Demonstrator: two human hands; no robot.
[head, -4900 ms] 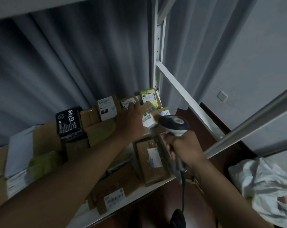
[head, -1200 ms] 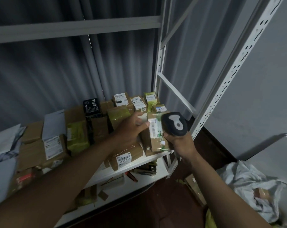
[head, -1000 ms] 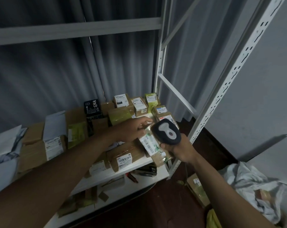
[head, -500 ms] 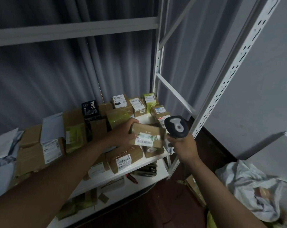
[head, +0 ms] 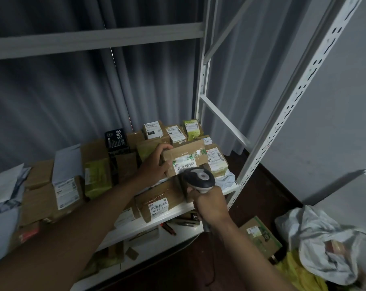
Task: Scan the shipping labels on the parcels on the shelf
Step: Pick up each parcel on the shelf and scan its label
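Many brown cardboard parcels (head: pixel 51 198) are laid flat on the white metal shelf (head: pixel 177 211), most with their white labels turned up, likely so that each label can be read from above. Some parcels at the back are stood up against the grey curtain (head: pixel 72 97).

One brown cardboard box with clear tape and a white barcode label (head: pixel 184 159) is held up at the right end of the shelf, over the other parcels. It is tipped so that its label faces the scanner. It is held by the left hand (head: pixel 154 164); the fingers are curled over its top left edge and the thumb is pressed on its front.

The grey and black handheld scanner (head: pixel 198 178) is held just below the label, with its head pointed at the barcode. The right hand's (head: pixel 209 203) grip is wrapped tight round the scanner's handle.

Much is hard to see. The room is dark, and the small print on the labels cannot be read. The scanner's handle is hidden inside the fist, and the lower right corner of the held box is covered by the scanner's head. Whether a beam is on cannot be told. Blurred things are seen on the lower shelf board (head: pixel 177 234).
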